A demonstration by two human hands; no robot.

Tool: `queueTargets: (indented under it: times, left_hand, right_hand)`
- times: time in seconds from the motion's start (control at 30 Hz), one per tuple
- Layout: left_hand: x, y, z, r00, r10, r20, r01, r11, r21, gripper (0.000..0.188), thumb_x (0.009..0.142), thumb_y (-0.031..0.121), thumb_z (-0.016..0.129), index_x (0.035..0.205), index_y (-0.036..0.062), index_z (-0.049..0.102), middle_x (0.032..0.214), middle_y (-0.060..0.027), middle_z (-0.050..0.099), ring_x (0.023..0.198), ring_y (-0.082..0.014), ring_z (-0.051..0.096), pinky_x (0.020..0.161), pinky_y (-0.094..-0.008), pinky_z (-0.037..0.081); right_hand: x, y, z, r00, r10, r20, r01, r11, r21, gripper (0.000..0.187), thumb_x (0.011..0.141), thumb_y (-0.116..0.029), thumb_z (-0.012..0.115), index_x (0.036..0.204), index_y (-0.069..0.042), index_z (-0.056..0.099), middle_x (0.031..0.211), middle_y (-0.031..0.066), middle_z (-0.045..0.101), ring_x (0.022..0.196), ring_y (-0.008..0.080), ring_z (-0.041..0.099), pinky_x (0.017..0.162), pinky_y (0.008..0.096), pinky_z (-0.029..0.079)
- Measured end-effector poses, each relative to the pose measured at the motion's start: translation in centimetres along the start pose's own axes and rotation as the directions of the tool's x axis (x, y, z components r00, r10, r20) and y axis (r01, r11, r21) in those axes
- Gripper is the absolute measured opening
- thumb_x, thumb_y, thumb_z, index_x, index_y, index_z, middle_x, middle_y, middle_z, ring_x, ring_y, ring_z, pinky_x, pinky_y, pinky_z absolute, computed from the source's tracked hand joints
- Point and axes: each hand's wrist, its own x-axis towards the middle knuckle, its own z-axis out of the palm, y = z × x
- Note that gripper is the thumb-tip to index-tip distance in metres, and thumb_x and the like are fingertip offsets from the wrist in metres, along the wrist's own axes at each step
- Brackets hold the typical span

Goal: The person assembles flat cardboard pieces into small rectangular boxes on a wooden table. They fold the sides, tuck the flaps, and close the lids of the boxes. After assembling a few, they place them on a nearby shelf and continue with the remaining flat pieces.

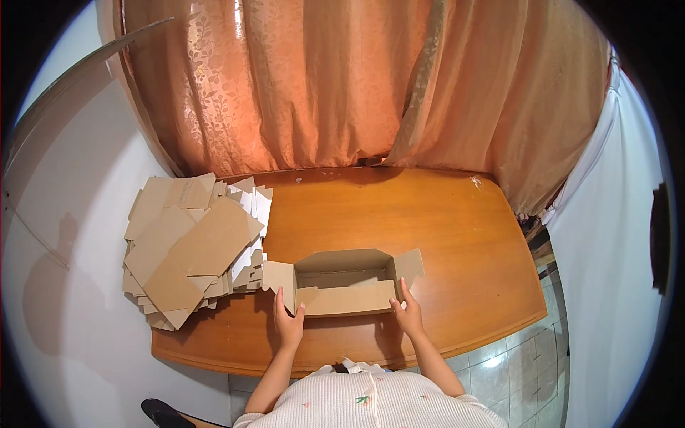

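Observation:
A brown cardboard box (346, 301) stands upright on the wooden table in front of me, its top open. Its two end flaps stick outward at the left and right, and the far flap stands up. My left hand (288, 324) holds the box's near left corner, thumb on the front wall and fingers along the end. At the near right corner my right hand (409, 316) grips it the same way. Some loose flaps seem to lie inside on the bottom, partly hidden by the front wall.
A tall, untidy stack of flat cardboard blanks (193, 250), some showing white sides, covers the table's left end. The wooden table (399, 207) has a curved near edge. Orange curtains (342, 85) hang behind it, a white cloth (606, 228) at the right.

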Motion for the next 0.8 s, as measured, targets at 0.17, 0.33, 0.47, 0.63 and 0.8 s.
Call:
queueTargets:
  times: [0.17, 0.33, 0.47, 0.63, 0.8]
  left_hand:
    - [0.0, -0.2, 0.1, 0.999, 0.036, -0.007, -0.035, 0.999, 0.04, 0.066, 0.082, 0.012, 0.067, 0.14, 0.0032, 0.039, 0.141, -0.0189, 0.043, 0.133, -0.034, 0.039, 0.111, -0.0422, 0.03]
    - [-0.1, 0.3, -0.5, 0.883, 0.448, 0.141, -0.467, 0.804, 0.367, 0.051, 0.085, 0.004, 0.057, 0.135, 0.0049, 0.047, 0.138, -0.0173, 0.048, 0.13, -0.0341, 0.042, 0.108, -0.0441, 0.033]
    - [-0.1, 0.0, -0.1, 0.861, 0.475, 0.18, -0.507, 0.827, 0.243, 0.047, 0.085, -0.001, 0.052, 0.131, 0.0069, 0.053, 0.134, -0.0145, 0.053, 0.127, -0.0328, 0.047, 0.105, -0.0446, 0.036]
    - [0.6, -0.2, -0.7, 0.837, 0.415, 0.356, -0.496, 0.85, 0.176, 0.038, 0.086, 0.004, 0.051, 0.123, 0.0059, 0.059, 0.129, -0.0139, 0.058, 0.124, -0.0345, 0.048, 0.103, -0.0452, 0.038]
    - [0.4, 0.7, -0.5, 0.835, 0.408, 0.368, -0.493, 0.852, 0.175, 0.034, 0.087, 0.013, 0.055, 0.119, 0.0059, 0.062, 0.126, -0.0141, 0.059, 0.124, -0.0377, 0.047, 0.103, -0.0457, 0.039]
  right_hand:
    - [0.1, 0.0, 0.0, 1.0, -0.012, -0.004, 0.012, 1.0, 0.001, 0.064, 0.089, -0.011, 0.061, 0.146, -0.008, 0.033, 0.138, 0.0228, 0.048, 0.13, 0.0329, 0.046, 0.104, 0.0356, 0.039]
    - [-0.1, -0.7, -0.1, 0.999, -0.042, -0.016, 0.041, 0.998, -0.038, 0.064, 0.088, -0.011, 0.061, 0.146, -0.007, 0.033, 0.135, 0.024, 0.05, 0.127, 0.0343, 0.049, 0.102, 0.0356, 0.041]
    - [-0.2, -0.4, -0.1, 0.999, -0.045, -0.018, 0.044, 0.999, -0.026, 0.064, 0.088, -0.011, 0.061, 0.145, -0.006, 0.034, 0.134, 0.0246, 0.051, 0.125, 0.0352, 0.05, 0.101, 0.0357, 0.042]
    - [-0.1, -0.4, 0.0, 0.999, -0.045, -0.019, 0.045, 0.999, -0.002, 0.063, 0.087, -0.013, 0.062, 0.145, -0.007, 0.036, 0.135, 0.0254, 0.05, 0.126, 0.0373, 0.049, 0.103, 0.0401, 0.039]
    - [-1.1, -2.7, 0.6, 0.959, -0.2, -0.203, 0.069, 0.855, -0.513, 0.054, 0.083, -0.016, 0.064, 0.135, -0.014, 0.048, 0.138, 0.0196, 0.044, 0.131, 0.0393, 0.038, 0.107, 0.062, 0.019]
